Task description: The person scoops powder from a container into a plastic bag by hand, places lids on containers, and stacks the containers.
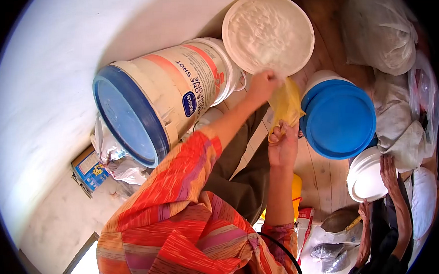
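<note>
My left hand [263,86] is closed at the near rim of a round white tub [268,34] whose inside looks whitish; what its blurred fingertips pinch, if anything, I cannot make out. A yellow plastic bag [285,100] hangs just right of those fingertips. Lower down, my right hand [284,139] grips the bottom part of this bag, fingers curled around it. Just right of the bag is a bucket with a blue lid [339,120].
A large adhesive bucket [168,81] lies tilted at left, by the wall. At right, a co-worker's two hands touch a white round container [367,175]. Stuffed bags [378,33] line the right side. A blue box [91,169] sits lower left.
</note>
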`<state>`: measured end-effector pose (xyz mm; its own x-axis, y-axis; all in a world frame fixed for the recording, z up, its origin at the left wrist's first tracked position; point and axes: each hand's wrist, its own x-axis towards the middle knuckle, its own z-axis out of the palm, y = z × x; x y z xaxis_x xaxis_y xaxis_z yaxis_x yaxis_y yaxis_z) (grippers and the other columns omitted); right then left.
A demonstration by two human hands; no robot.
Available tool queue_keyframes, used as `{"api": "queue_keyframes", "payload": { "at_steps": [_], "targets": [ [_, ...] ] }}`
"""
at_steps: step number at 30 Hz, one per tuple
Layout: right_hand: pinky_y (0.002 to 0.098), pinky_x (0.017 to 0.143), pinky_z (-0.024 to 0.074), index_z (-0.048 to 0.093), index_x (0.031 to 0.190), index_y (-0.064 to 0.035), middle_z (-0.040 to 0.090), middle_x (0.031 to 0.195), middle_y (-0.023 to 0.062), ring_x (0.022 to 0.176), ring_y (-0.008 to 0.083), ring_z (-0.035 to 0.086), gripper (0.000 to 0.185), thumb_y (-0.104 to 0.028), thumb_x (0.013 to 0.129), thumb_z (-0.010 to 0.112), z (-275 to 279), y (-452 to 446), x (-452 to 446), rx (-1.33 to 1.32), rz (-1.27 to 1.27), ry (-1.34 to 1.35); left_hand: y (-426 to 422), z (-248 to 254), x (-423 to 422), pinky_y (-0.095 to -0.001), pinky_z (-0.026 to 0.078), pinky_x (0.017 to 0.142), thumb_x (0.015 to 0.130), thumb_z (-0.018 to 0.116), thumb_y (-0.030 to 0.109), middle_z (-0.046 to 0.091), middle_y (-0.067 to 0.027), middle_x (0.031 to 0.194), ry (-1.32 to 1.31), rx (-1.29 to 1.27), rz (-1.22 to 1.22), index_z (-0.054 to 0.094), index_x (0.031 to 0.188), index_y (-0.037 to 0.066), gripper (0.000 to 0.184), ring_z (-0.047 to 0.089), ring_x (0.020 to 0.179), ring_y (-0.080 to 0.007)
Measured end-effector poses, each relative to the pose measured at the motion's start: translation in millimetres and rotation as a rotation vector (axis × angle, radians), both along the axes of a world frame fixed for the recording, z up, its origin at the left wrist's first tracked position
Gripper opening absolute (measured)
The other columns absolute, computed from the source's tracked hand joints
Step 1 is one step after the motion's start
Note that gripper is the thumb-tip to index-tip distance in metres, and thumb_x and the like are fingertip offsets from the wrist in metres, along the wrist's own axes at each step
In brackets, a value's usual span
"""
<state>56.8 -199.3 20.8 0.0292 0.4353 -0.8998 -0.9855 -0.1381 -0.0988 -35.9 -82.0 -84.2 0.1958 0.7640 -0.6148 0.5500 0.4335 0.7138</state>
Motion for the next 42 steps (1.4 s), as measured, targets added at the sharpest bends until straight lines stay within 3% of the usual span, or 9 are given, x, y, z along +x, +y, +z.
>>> {"api": "queue_keyframes", "payload": {
  "at_steps": [7, 9, 11, 15, 24, 26, 30, 35, 42],
  "targets": [
    [0.0167, 0.051, 0.037, 0.04, 0.125, -0.0159, 0.049, 0.089, -0.0002, 0.064, 0.0063, 0.042, 0.042, -0.007, 0.085, 0.048, 0.5, -0.6, 7.5, 0.059, -0.013, -0.001, -81.5, 5.5, 0.7, -0.0312, 0.045, 0.064, 0.084, 0.055, 0.022, 0.062, -0.0128, 0.078, -0.226, -0.078, -0.156, 0.061, 0.09, -0.001, 0.025, 0.059, 0.07, -0.0211],
    [0.0172, 0.051, 0.0378, 0.04, 0.126, -0.0153, 0.049, 0.09, -0.0001, 0.064, 0.0062, 0.042, 0.043, -0.007, 0.085, 0.048, 2.4, -5.4, 6.1, 0.024, -0.003, -0.005, -64.1, -23.3, -11.8, -0.0343, 0.046, 0.068, 0.086, 0.053, 0.029, 0.063, -0.0172, 0.089, 0.152, 0.401, -0.684, 0.062, 0.093, -0.001, 0.031, 0.061, 0.081, -0.0246],
    [0.0174, 0.052, 0.0381, 0.039, 0.126, -0.0156, 0.049, 0.09, 0.0, 0.065, 0.0064, 0.043, 0.043, -0.007, 0.085, 0.049, 2.9, -9.8, 5.2, 0.022, 0.009, -0.002, 2.4, 29.0, 7.9, -0.0366, 0.046, 0.074, 0.083, 0.057, 0.029, 0.062, -0.0169, 0.096, 0.285, -0.172, -0.296, 0.062, 0.097, 0.001, 0.032, 0.06, 0.089, -0.0271],
    [0.0173, 0.052, 0.0382, 0.039, 0.127, -0.0167, 0.049, 0.091, 0.0002, 0.066, 0.007, 0.044, 0.045, -0.008, 0.084, 0.05, 1.9, -17.4, 1.5, 0.038, 0.016, 0.012, 73.5, -43.3, -9.0, -0.0395, 0.045, 0.077, 0.073, 0.066, 0.023, 0.059, -0.0199, 0.096, 0.282, 0.488, -0.005, 0.06, 0.097, 0.0, 0.034, 0.058, 0.087, -0.0339],
    [0.02, 0.051, 0.0363, 0.041, 0.118, -0.0154, 0.046, 0.09, 0.0007, 0.066, 0.0069, 0.044, 0.036, -0.006, 0.084, 0.046, 2.6, -17.5, 2.2, 0.007, 0.017, 0.017, 139.0, -78.9, 9.9, -0.0378, 0.043, 0.088, 0.07, 0.069, 0.026, 0.05, -0.0209, 0.114, 0.46, 0.603, -0.291, 0.055, 0.112, 0.004, 0.05, 0.049, 0.105, -0.0336],
    [0.02, 0.052, 0.0362, 0.041, 0.117, -0.0153, 0.046, 0.09, 0.0007, 0.067, 0.0069, 0.044, 0.035, -0.006, 0.084, 0.046, 2.6, -16.0, 1.6, 0.005, 0.02, 0.024, 130.4, -81.1, 14.8, -0.038, 0.044, 0.083, 0.069, 0.068, 0.019, 0.058, -0.0171, 0.094, 0.409, 0.663, -0.272, 0.062, 0.099, 0.006, 0.032, 0.052, 0.1, -0.0309],
    [0.0202, 0.052, 0.0361, 0.041, 0.118, -0.0149, 0.046, 0.09, 0.001, 0.066, 0.0069, 0.044, 0.035, -0.007, 0.085, 0.047, 7.2, -12.0, 2.3, -0.01, 0.036, 0.013, 122.1, -83.0, 0.0, -0.0363, 0.045, 0.08, 0.072, 0.065, 0.017, 0.061, -0.0152, 0.088, 0.394, 0.525, -0.366, 0.065, 0.092, 0.006, 0.023, 0.057, 0.091, -0.0291],
    [0.0162, 0.052, 0.0373, 0.037, 0.127, -0.0161, 0.047, 0.091, 0.0, 0.066, 0.0062, 0.043, 0.047, -0.008, 0.083, 0.05, 2.6, -11.7, -0.2, 0.015, 0.046, 0.02, 126.2, -79.5, -39.1, -0.0366, 0.047, 0.066, 0.077, 0.059, 0.018, 0.063, -0.0187, 0.075, 0.444, 0.497, 0.165, 0.066, 0.088, 0.003, 0.02, 0.06, 0.071, -0.0333],
    [0.0173, 0.051, 0.0379, 0.04, 0.124, -0.0159, 0.048, 0.091, 0.001, 0.065, 0.0068, 0.043, 0.043, -0.007, 0.083, 0.051, 2.0, -9.5, -6.6, -0.021, 0.036, 0.045, 161.7, -86.7, -72.7, -0.0375, 0.047, 0.071, 0.08, 0.055, 0.014, 0.064, -0.0197, 0.083, 0.644, 0.563, 0.193, 0.066, 0.091, 0.003, 0.02, 0.062, 0.079, -0.0332]
  ]
}}
